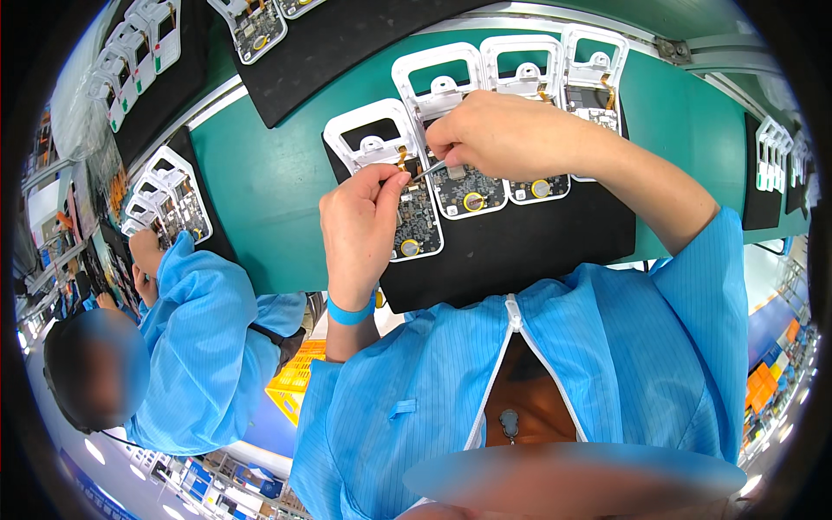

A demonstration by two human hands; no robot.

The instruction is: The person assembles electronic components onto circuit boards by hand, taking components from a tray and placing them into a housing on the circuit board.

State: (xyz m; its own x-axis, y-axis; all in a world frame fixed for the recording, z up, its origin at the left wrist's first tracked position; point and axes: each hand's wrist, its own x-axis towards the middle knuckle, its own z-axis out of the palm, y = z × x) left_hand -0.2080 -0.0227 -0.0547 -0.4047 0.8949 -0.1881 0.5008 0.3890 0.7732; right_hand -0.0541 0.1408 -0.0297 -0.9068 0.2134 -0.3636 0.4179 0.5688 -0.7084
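Four white plastic housings in a row, each with a handle-like opening and a dark circuit board, lie on a black mat (520,251). My left hand (358,227) is over the left edge of the leftmost housing (341,149), thumb and forefinger pinched by an orange flex cable (402,156); what they hold is hidden. My right hand (507,134) reaches across the second housing (436,57), closed on thin metal tweezers (429,171). Their tip points at the leftmost circuit board (418,217), close to my left fingertips. Yellow-rimmed round cells (473,202) sit on the boards.
The mat lies on a green workbench (269,182). More housings (251,35) stand on another mat beyond a metal rail. At left a co-worker in a blue smock (195,347) handles similar housings (173,195). A yellow crate (295,381) is below the bench.
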